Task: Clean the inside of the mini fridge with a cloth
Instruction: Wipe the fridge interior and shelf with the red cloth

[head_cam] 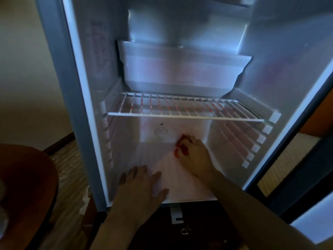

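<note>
At the far left of my view sits the curved edge of a dark round table (27, 177), with a patch of carpeted floor (70, 177) between it and the mini fridge (79, 105), whose grey outer side rises just beside it. The fridge stands open and I am looking straight into its pale interior.

My left hand (142, 188) lies flat on the fridge floor (191, 188) near the front lip, fingers straight and spread, holding nothing. Above it, a white wire shelf (183, 109) spans the cabinet from wall to wall, and over that a translucent plastic drawer (180, 69) sits against the back. A round drain fitting (161, 132) shows on the back wall, below the shelf.

Further right, my right hand (193, 152) reaches deep into the lower compartment, fingers curled round a red cloth (182, 141) that is bunched where the floor meets the back wall. The picture is soft here, so I think the cloth touches both surfaces, though I cannot be sure. Ribbed shelf guides (252, 145) line the right inner wall, and beyond the fridge's right edge stands a dark wooden cabinet (306, 159).
</note>
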